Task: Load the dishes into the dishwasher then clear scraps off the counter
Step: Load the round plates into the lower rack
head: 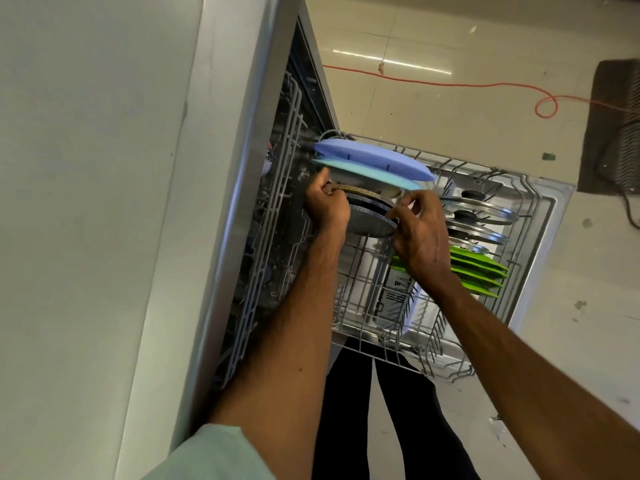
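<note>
Both hands are in over the open dishwasher (540, 209), and the lower rack (381, 289) is pulled right out above the door. The left hand (329, 206) has its fingers curled round the near-left rim of a dark speckled plate (370, 223), while the right hand (424, 233) pinches the opposite rim between thumb and fingertips, so the plate is held on both sides, tilted on edge at the back-left corner of the rack. A brownish rim (360, 192) sits just above it under the left thumb; whether that is a separate dish I cannot tell. Stacked on edge right behind are a teal plate (367, 173) and a lilac plate (374, 157), close against each other. Over on the right side of the rack stand glass lids (485, 213) with black knobs, and just in front of them a row of green plates (479, 271), all slotted upright. The middle of the rack shows bare grey wire. To the left the pale bench (86, 202) runs down the picture, with another wire rack (273, 237) seen edge-on inside the machine beneath it. A pale green sleeve (214, 455) shows on the left arm, black trousers (346, 410) below the rack. Out on the floor (485, 46) an orange cord (450, 84) trails towards a dark mat (613, 126).
</note>
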A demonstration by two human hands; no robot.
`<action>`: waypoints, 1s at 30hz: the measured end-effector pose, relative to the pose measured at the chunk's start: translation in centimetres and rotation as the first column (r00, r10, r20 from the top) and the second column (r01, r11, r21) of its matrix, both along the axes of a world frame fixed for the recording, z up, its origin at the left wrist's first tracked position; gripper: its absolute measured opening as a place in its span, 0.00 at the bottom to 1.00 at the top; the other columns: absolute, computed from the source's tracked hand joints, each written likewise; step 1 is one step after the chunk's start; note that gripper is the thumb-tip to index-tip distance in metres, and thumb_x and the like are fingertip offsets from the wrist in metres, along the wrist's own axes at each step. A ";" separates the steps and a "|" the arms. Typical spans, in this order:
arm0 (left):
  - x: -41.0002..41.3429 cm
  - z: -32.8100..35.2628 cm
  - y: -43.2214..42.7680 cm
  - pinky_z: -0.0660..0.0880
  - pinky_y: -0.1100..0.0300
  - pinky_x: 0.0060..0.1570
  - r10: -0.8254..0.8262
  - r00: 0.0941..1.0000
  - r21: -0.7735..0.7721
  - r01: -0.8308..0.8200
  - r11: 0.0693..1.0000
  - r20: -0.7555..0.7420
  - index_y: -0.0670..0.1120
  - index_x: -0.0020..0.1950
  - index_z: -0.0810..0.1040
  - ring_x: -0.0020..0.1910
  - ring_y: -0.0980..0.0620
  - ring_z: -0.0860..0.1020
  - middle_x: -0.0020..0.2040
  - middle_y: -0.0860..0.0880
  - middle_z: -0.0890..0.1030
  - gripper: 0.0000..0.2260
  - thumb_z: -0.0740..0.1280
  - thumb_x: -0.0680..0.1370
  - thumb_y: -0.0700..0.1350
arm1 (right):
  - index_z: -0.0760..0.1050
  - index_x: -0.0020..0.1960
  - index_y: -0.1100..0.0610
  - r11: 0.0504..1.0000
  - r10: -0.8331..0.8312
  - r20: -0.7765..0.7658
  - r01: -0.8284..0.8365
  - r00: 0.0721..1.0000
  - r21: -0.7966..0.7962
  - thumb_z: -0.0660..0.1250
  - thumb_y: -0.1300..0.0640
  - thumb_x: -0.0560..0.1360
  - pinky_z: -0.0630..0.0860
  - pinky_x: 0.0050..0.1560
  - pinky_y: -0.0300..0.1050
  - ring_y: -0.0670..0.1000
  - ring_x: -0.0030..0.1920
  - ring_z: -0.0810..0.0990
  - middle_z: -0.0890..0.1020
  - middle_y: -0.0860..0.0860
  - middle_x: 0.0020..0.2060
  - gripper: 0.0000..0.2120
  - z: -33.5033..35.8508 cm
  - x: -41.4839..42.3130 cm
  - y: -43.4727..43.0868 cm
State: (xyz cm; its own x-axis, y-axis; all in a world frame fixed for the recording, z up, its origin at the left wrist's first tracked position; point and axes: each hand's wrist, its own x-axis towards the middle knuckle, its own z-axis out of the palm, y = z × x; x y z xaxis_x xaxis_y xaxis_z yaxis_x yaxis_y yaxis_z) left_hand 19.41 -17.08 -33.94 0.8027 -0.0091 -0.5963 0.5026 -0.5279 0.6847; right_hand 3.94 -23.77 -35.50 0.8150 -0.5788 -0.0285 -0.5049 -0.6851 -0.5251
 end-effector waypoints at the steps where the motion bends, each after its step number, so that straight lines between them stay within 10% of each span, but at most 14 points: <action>1: -0.5 0.5 0.2 0.73 0.58 0.67 -0.011 1.000 -0.002 0.011 1.000 0.002 0.43 0.71 0.75 0.68 0.50 0.76 0.68 0.45 0.78 0.23 0.58 0.79 0.28 | 0.79 0.54 0.62 1.000 -0.014 -0.010 0.014 1.000 0.017 0.73 0.70 0.69 0.78 0.47 0.54 0.58 0.56 0.73 0.75 0.60 0.56 0.14 0.2 -0.5 0.5; 16: -16.9 11.8 14.5 0.76 0.64 0.57 -0.113 0.993 0.066 0.110 0.992 0.043 0.42 0.60 0.82 0.55 0.52 0.80 0.57 0.45 0.84 0.20 0.58 0.75 0.27 | 0.81 0.53 0.59 0.957 0.076 -0.024 -0.066 0.997 0.283 0.69 0.72 0.67 0.73 0.43 0.40 0.47 0.49 0.70 0.75 0.55 0.54 0.16 10.2 -8.6 10.6; 21: -24.3 20.7 22.9 0.72 0.77 0.50 -0.179 0.984 0.131 0.174 0.976 0.024 0.44 0.58 0.82 0.52 0.57 0.80 0.54 0.53 0.83 0.18 0.60 0.76 0.30 | 0.82 0.50 0.60 0.928 0.225 -0.027 -0.206 0.974 0.312 0.65 0.72 0.71 0.79 0.47 0.54 0.55 0.50 0.77 0.76 0.55 0.52 0.13 18.4 -12.5 16.3; 30: -37.5 36.3 40.9 0.76 0.55 0.60 0.024 0.977 0.234 -0.075 0.969 0.210 0.45 0.58 0.84 0.57 0.50 0.80 0.57 0.47 0.84 0.16 0.62 0.77 0.33 | 0.83 0.47 0.56 0.620 0.723 0.000 -0.648 0.691 0.442 0.61 0.60 0.72 0.77 0.49 0.49 0.59 0.46 0.82 0.83 0.56 0.46 0.12 32.6 -18.5 31.8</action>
